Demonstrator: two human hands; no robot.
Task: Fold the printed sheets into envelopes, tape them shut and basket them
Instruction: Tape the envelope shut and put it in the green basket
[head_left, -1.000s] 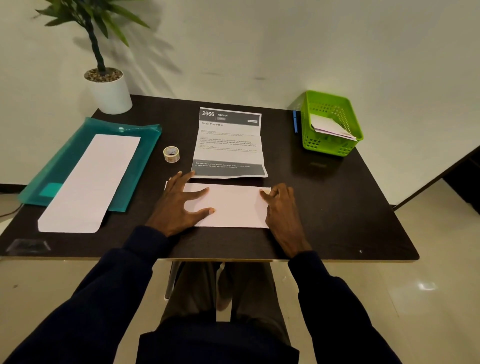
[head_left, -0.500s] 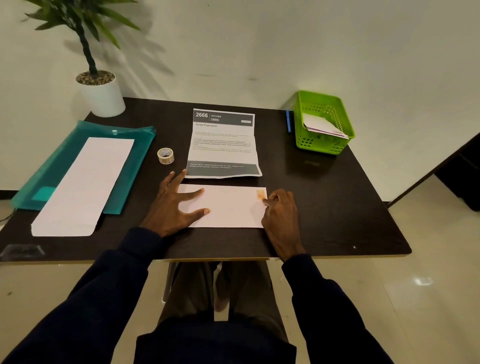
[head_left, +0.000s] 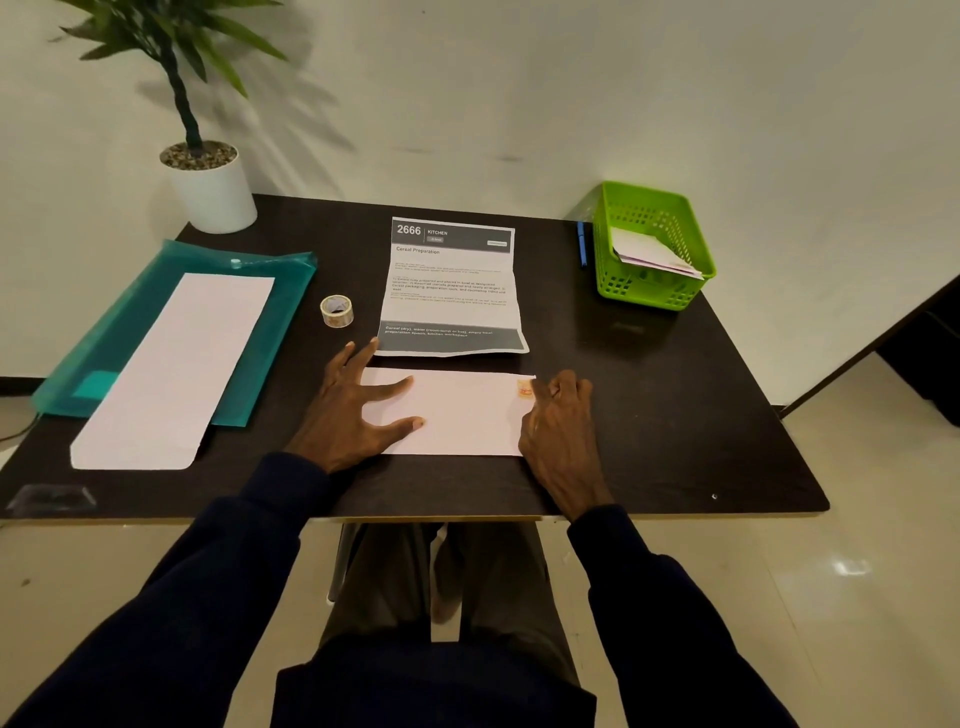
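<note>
The envelope (head_left: 462, 415), plain and pale, lies flat near the front edge of the dark table (head_left: 675, 415), just below the centre of the frame. The left hand (head_left: 358, 410) rests on its left end with fingers and thumb spread wide and straight, palm down, gripping nothing. The right hand (head_left: 561, 421) sits at the envelope's right end with its fingers bent and their tips down at the paper's edge. Whether they press or pinch that edge cannot be told. Right beside those fingertips, a small orange-tinted piece of tape (head_left: 524, 388) lies on the envelope's upper right corner.

Just above the envelope lies a printed sheet (head_left: 452, 291), creased across and headed "2666 KITCHEN", its lower edge almost touching the envelope. A tape roll (head_left: 336, 310) stands just left of the sheet.

At the upper right of the table is a green basket (head_left: 670, 218) holding folded white envelopes (head_left: 649, 254), with a blue pen (head_left: 582, 244) along its left side.

On the left, a teal plastic folder (head_left: 270, 322) lies at an angle under a long white sheet (head_left: 171, 364). Behind it, at the upper left, stands a potted plant (head_left: 208, 182) in a white pot.
</note>
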